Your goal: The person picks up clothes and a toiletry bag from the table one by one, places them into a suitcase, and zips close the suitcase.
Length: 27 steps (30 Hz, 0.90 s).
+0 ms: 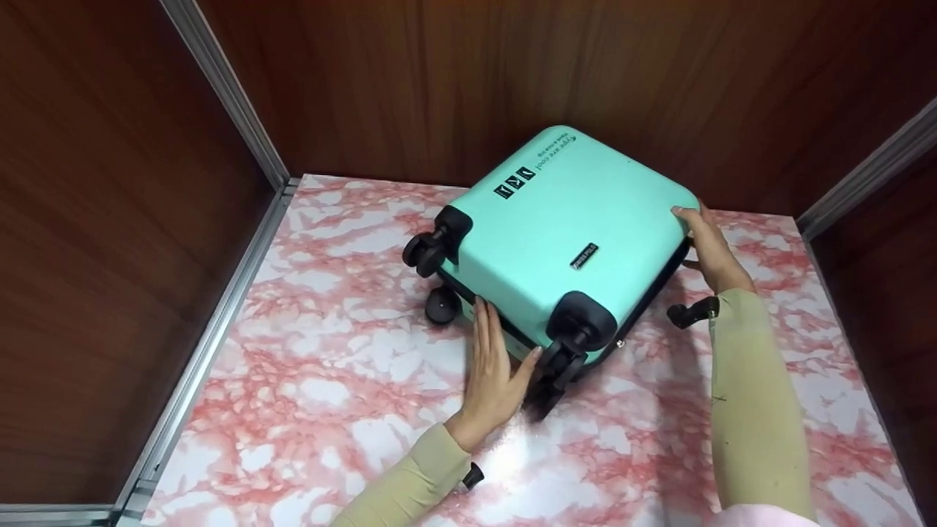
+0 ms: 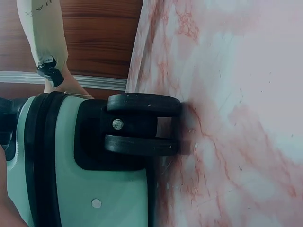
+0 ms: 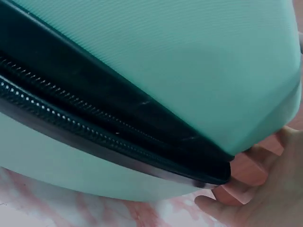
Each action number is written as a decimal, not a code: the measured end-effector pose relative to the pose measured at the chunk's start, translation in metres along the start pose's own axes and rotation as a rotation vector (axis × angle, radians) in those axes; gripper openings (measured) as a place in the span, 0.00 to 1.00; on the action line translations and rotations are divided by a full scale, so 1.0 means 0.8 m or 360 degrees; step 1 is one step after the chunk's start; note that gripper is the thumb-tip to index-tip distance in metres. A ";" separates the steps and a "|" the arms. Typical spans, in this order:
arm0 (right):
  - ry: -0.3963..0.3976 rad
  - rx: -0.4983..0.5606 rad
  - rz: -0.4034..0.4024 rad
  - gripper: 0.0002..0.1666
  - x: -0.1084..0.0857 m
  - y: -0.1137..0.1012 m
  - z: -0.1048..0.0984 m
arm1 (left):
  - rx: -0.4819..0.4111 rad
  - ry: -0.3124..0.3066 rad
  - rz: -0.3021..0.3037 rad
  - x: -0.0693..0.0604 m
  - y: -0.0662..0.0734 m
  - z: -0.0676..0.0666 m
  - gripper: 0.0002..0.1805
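Note:
A mint-green hard-shell suitcase [image 1: 564, 212] lies with its printed face up and its wheel end toward the lower left in the head view. My left hand [image 1: 489, 377] lies with straight fingers against the wheel end, between the black wheels [image 1: 427, 252]. At the right corner my right hand [image 1: 710, 245] grips the shell, fingers bent round the edge. Two rows of zipper teeth [image 3: 61, 113] run along the black band toward that hand in the right wrist view. In the left wrist view a double wheel [image 2: 144, 104] touches the surface.
Under the suitcase is a red-and-white marbled surface [image 1: 307, 380]. Dark wood panels [image 1: 381, 88] stand behind it and on both sides, joined by metal corner strips [image 1: 227, 88]. The far corner of the suitcase is close to the back panel.

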State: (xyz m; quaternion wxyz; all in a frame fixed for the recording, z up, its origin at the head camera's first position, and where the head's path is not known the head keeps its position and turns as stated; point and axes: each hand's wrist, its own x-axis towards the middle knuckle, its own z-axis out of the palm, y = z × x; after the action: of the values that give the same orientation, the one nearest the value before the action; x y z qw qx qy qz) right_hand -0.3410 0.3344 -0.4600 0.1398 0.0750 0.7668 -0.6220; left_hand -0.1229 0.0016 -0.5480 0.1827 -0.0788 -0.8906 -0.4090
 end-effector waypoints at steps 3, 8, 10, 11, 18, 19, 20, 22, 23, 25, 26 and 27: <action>0.0035 0.0000 0.0008 0.58 -0.002 -0.001 0.001 | 0.0011 0.0004 0.0011 0.000 0.002 -0.001 0.51; 0.0105 0.0050 -0.0035 0.49 -0.007 0.003 0.004 | 0.0021 0.0016 -0.0008 -0.001 0.004 -0.002 0.50; 0.0080 0.0021 -0.0031 0.50 -0.009 0.005 0.004 | -0.0009 0.0023 -0.0029 -0.002 0.005 -0.002 0.50; 0.0061 0.0002 -0.0018 0.53 -0.011 0.006 0.003 | -0.0032 0.0028 -0.0039 -0.003 0.004 -0.001 0.49; 0.0013 0.0086 0.0055 0.59 -0.019 0.016 0.003 | -0.0174 0.0014 -0.0099 0.003 -0.009 -0.013 0.47; 0.0023 0.0128 0.0055 0.60 -0.020 0.018 0.004 | -0.0152 0.0016 -0.0100 0.007 -0.013 -0.016 0.48; 0.0039 0.0159 0.0062 0.60 -0.022 0.020 0.007 | -0.0148 0.0020 -0.0098 0.011 -0.019 -0.020 0.49; 0.0063 0.0188 0.0050 0.60 -0.025 0.023 0.013 | -0.0166 0.0039 -0.0080 0.021 -0.032 -0.028 0.51; 0.0075 0.0188 0.0047 0.59 -0.027 0.024 0.016 | -0.0189 0.0044 -0.0061 0.027 -0.039 -0.032 0.51; 0.0105 0.0173 0.0025 0.57 -0.030 0.025 0.022 | -0.0255 0.0036 -0.0041 0.040 -0.054 -0.043 0.52; 0.0118 0.0173 0.0022 0.57 -0.031 0.025 0.025 | -0.0300 0.0016 -0.0045 0.046 -0.061 -0.049 0.51; 0.0119 0.0165 0.0026 0.59 -0.033 0.025 0.028 | -0.0342 -0.0012 -0.0057 0.053 -0.068 -0.055 0.51</action>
State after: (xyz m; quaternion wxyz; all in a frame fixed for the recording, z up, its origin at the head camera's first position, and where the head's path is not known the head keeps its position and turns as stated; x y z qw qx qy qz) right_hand -0.3078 0.3185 -0.4748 0.1121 0.1116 0.7375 -0.6565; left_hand -0.1659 -0.0677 -0.5429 0.1624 -0.0835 -0.8435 -0.5052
